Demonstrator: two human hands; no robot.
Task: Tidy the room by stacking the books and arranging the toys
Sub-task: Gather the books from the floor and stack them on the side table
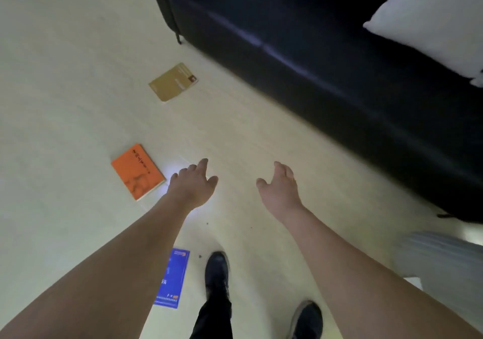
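Observation:
Three books lie apart on the pale floor. An orange book (137,172) lies at the middle left. Farther off, near the sofa's corner, is a tan book (173,81). A blue book (172,278) lies near my feet, partly hidden by my left forearm. My left hand (193,184) hangs in the air just right of the orange book, fingers relaxed and holding nothing. My right hand (279,185) is also stretched out over bare floor, fingers loosely spread and empty. No toys are in view.
A black sofa (339,64) fills the upper right, with a white pillow (431,22) on it. A grey ribbed object (441,263) stands at the right edge. My two dark shoes (217,273) stand on the floor (65,77) at the bottom.

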